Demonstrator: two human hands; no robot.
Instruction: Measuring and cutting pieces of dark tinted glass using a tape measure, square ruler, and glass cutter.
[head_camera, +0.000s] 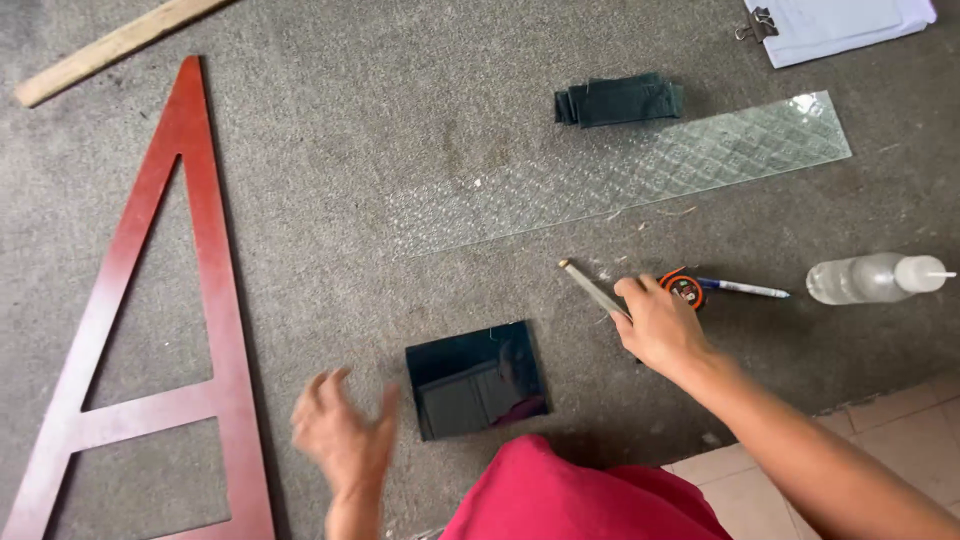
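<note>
My right hand is closed around a thin metal glass cutter whose tip points up and left over the grey carpet. My left hand hovers blurred with fingers spread, just left of a small square of dark glass lying flat on the carpet. It holds nothing. A long strip of clear patterned glass lies diagonally above both hands. An orange tape measure sits right beside my right hand's fingers.
A red wooden A-shaped frame lies at the left. A stack of dark glass pieces, a blue pen, a clear plastic bottle, a clipboard with papers and a wooden stick lie around. Tiled floor borders the carpet at lower right.
</note>
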